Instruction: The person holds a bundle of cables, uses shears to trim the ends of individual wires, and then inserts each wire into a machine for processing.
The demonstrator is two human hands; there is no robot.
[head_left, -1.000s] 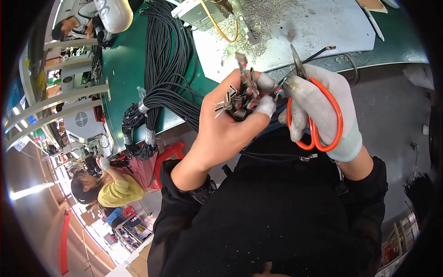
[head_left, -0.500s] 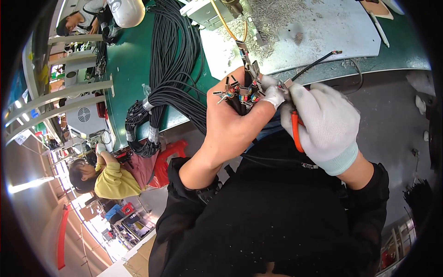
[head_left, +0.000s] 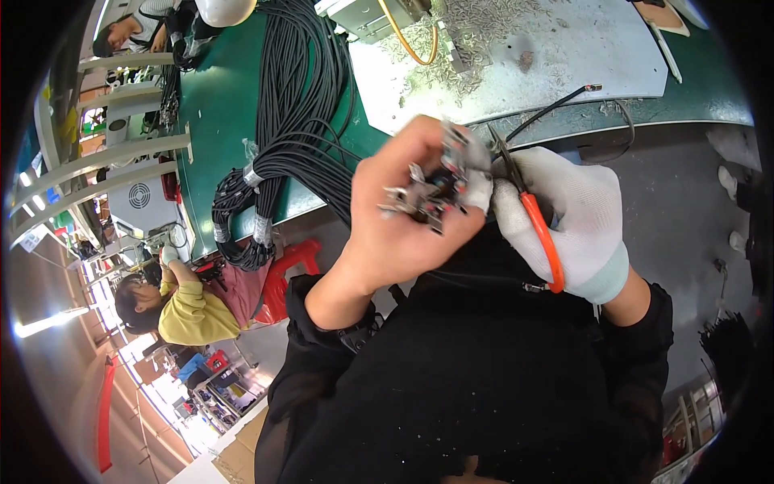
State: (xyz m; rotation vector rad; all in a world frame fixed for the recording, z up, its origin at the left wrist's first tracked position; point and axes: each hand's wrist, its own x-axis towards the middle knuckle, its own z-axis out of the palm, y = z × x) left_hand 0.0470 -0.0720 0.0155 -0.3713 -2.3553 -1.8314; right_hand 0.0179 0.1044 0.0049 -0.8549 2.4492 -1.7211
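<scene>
Gripping a cluster of small metal connectors (head_left: 427,194) on dark wire ends, the bare left hand (head_left: 407,218) is clenched tight, held above the lap, just off the green surface (head_left: 226,97) edge. Right hand (head_left: 564,218), in a white glove, is closed around orange-handled snips (head_left: 528,206); blade tips sit beside the cluster. Black cable bundle (head_left: 298,105) lies on the surface, well apart.

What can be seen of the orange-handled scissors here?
The scissors have orange plastic-looking handles and thin dark metal blades. The gloved right hand grips them, blades pointing up and away, tips near the bundle of small metal connectors held in the bare left hand. Only one handle loop shows; whether the blades are closed is unclear.
</scene>
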